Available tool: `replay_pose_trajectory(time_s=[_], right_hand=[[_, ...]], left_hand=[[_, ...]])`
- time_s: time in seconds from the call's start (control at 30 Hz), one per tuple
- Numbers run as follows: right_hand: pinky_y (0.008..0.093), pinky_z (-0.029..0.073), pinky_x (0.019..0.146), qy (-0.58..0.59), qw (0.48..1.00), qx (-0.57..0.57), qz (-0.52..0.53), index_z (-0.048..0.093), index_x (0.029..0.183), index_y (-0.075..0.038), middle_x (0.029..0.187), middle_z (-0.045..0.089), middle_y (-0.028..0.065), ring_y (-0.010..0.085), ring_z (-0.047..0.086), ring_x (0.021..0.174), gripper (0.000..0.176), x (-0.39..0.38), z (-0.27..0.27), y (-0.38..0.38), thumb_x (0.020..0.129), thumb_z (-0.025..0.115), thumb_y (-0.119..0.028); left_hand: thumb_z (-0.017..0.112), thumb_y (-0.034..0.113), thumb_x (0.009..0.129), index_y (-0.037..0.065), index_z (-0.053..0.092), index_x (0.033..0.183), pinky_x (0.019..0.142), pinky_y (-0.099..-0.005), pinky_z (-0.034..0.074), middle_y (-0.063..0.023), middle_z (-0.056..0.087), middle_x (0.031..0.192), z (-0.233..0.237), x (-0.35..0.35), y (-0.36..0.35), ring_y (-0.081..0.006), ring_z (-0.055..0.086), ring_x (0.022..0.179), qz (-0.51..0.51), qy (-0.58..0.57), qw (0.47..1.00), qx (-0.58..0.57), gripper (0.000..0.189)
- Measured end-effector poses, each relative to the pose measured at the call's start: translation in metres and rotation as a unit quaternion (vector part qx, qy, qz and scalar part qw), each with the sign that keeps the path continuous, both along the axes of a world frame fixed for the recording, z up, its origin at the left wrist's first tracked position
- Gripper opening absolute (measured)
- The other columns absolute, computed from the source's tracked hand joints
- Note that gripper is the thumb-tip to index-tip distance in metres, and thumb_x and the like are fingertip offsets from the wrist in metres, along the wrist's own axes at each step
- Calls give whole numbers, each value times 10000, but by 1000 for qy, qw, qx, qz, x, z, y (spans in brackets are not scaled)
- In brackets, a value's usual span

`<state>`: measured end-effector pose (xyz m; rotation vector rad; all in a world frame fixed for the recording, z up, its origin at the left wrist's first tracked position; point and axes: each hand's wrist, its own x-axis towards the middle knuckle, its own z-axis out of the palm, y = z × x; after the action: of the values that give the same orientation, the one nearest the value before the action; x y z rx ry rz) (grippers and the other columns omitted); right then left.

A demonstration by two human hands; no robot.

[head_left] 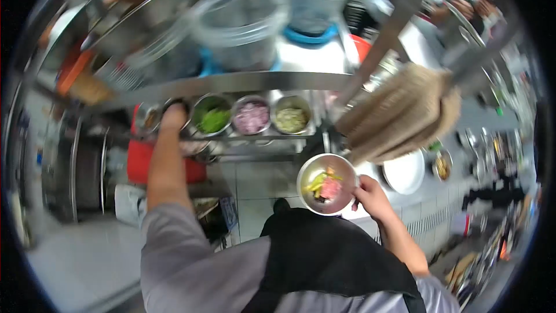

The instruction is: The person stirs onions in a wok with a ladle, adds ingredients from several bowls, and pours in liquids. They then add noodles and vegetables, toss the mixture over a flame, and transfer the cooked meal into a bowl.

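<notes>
My right hand [370,196] is closed on the rim of a metal bowl [307,196], holding it level in front of my apron. In the bowl lie yellow-green pieces, a pink heap [330,188] and some dark bits. My left hand [174,117] reaches down into a round metal container under the shelf; its fingers are hidden and blurred. To the right of that hand stand containers of chopped greens [213,120], diced purple-pink onion [252,117] and pale green chopped pieces [291,119]. Another small container [149,118] is on its left.
A metal shelf edge [231,83] runs above the containers, with clear plastic tubs [240,23] on it. A brown cloth [399,113] hangs at the right, near a white plate [403,172] and a small bowl [442,165]. Other people's hands [461,7] show at the far right.
</notes>
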<state>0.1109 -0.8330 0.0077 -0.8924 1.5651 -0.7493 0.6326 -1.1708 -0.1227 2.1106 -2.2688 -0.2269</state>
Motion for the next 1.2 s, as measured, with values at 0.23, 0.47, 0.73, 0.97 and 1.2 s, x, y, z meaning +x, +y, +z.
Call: replay_pose_trajectory(time_s=[0.23, 0.47, 0.73, 0.97, 1.2], right_hand=[[263, 470, 433, -14, 999, -11, 38, 563, 913, 28, 634, 591, 52, 124, 580, 477, 175, -3, -3, 0, 863, 536, -137], [279, 471, 413, -41, 997, -8, 59, 483, 818, 5, 614, 586, 80, 150, 588, 468, 124, 0, -32, -4, 853, 511, -111], [257, 469, 430, -39, 999, -11, 15, 542, 950, 36, 659, 596, 63, 126, 577, 466, 180, 2, -29, 1, 863, 528, -122], [257, 469, 438, -40, 999, -11, -12, 493, 833, -3, 628, 561, 59, 126, 585, 492, 97, -33, -37, 30, 862, 516, -93], [266, 447, 393, -30, 988, -17, -152, 493, 777, -23, 581, 528, 41, 137, 558, 436, 67, -102, -25, 79, 832, 492, -61]], left_hand=[[506, 296, 877, 51, 625, 966, 793, -484, 488, -204, 632, 992, 19, 16, 8, -364, 610, 946, -31, -123, 991, -38, 287], [522, 230, 914, 7, 597, 1010, 747, -405, 479, -183, 648, 872, 129, -95, 126, -331, 620, 817, 9, 195, 959, -207, 255], [617, 152, 859, 35, 597, 1158, 780, -317, 486, -140, 625, 1044, 159, -258, 247, -226, 625, 863, -221, 412, 881, 62, 321], [631, 144, 874, 15, 619, 1108, 706, -259, 487, -83, 632, 924, 153, -179, 219, -127, 599, 796, -48, 392, 918, 41, 268], [621, 122, 875, -4, 613, 1111, 705, -245, 467, -57, 626, 877, 164, -178, 219, -103, 552, 755, -65, 385, 917, 78, 268]])
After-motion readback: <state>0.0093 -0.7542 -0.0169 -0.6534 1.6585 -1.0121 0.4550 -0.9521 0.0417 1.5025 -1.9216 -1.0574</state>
